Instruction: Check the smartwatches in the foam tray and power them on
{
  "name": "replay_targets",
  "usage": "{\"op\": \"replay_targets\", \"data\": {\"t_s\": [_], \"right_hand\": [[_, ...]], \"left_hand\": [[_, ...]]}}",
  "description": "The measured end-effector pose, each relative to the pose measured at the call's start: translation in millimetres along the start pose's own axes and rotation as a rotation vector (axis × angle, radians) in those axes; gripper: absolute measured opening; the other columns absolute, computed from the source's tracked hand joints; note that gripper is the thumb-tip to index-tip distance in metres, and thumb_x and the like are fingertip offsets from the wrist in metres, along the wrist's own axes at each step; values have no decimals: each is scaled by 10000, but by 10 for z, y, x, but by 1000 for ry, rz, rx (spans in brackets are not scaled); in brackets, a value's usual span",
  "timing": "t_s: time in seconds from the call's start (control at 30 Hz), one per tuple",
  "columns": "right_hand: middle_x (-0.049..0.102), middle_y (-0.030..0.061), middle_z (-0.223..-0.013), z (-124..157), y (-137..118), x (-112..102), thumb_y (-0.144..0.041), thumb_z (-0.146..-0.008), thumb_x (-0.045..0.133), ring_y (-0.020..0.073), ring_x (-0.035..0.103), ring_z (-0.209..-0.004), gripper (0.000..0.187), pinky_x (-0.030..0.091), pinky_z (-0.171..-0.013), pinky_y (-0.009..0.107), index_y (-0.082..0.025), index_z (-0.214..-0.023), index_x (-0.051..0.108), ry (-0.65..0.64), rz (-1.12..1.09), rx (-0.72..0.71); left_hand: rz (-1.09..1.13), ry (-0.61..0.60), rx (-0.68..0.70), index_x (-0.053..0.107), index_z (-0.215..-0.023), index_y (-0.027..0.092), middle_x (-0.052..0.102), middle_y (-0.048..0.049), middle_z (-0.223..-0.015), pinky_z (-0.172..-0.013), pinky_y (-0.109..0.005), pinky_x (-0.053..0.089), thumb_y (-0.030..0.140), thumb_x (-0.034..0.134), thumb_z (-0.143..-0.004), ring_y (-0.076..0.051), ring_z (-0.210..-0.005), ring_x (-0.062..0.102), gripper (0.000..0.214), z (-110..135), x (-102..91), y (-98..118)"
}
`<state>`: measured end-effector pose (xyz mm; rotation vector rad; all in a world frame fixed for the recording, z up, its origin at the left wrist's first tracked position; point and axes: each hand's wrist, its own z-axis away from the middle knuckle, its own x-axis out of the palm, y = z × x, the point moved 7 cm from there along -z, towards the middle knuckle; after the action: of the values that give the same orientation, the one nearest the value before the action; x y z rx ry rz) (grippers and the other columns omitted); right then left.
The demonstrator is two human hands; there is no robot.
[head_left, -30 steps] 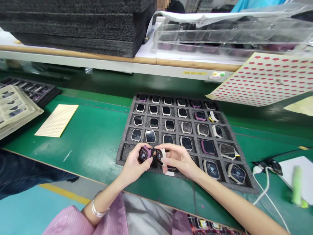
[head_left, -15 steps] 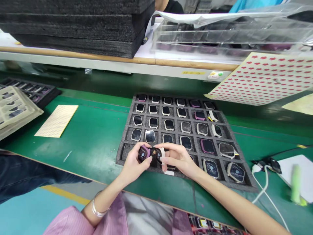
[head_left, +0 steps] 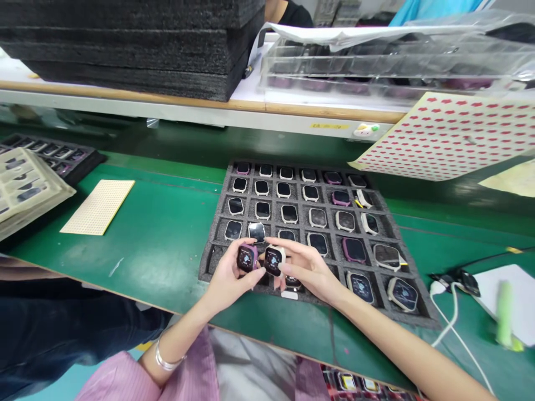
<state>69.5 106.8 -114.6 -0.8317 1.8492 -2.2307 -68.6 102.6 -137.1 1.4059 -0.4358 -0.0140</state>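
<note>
My left hand (head_left: 232,274) is closed around a purple smartwatch (head_left: 246,258) with a lit screen. Right beside it, my right hand (head_left: 307,268) grips a white smartwatch (head_left: 273,260), its lit screen facing me. Both watches are held side by side over the front of a dark grey foam tray (head_left: 204,267). Rows of square smartwatch bodies fill many of its compartments, mostly pale-framed, some purple. Two larger watches with lit screens lie at the front right, one of them a pale watch (head_left: 403,293). My hands partly cover the tray's front row.
A yellowish sticker sheet (head_left: 98,207) and stacked trays (head_left: 33,186) lie to the left. A red-marked sheet (head_left: 451,136) hangs from the shelf (head_left: 234,111). Black foam blocks (head_left: 125,50) and clear plastic trays (head_left: 376,64) stand above. Cables (head_left: 453,312) run at the right.
The white watch has turned so that its screen faces me more squarely. The purple watch has shifted slightly. At lower left, another person's dark-clothed leg has moved further into view.
</note>
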Motion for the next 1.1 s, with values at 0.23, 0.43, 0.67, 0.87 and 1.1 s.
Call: {"op": "replay_targets", "data": {"t_s": [0.23,0.43,0.67,0.87,1.1], "right_hand": [[644,75,-996,-20,-23,-45,-251,-809,700,144,632,-673,478,521,-553,232,-195,-1256,540,38,-81,57],[648,102,-1084,-10,18,-59,-222,-830,633,135,622,-631,547,497,-504,227,-207,-1349,461,74,-15,79],[651,109,-1131,15,35,-53,-196,-839,608,135,631,-612,537,503,-448,216,-218,-1357,469,77,36,57],[665,111,-1121,19,17,-51,-195,-845,611,137,651,-603,506,507,-450,208,-195,-1336,490,99,64,32],[693,105,-1041,29,18,-33,-243,-837,676,110,615,-523,438,469,-406,196,-171,-1250,551,163,139,3]], "left_hand": [[180,-77,-88,480,-1191,179,611,-92,-1023,-682,-324,556,261,628,-798,-206,-834,647,428,27,-41,68],[229,-60,-125,502,-1206,187,647,-93,-1035,-768,-378,558,234,568,-824,-231,-907,657,391,38,-96,28],[188,-66,-114,515,-1231,203,650,-96,-1065,-771,-382,567,258,573,-831,-237,-911,663,408,29,-114,24],[168,-79,-103,512,-1232,190,655,-95,-1036,-767,-365,574,251,567,-846,-238,-924,658,394,46,-113,26],[144,-94,-116,528,-1202,192,650,-100,-1063,-753,-360,584,257,611,-818,-230,-891,668,399,83,-64,59]]}}
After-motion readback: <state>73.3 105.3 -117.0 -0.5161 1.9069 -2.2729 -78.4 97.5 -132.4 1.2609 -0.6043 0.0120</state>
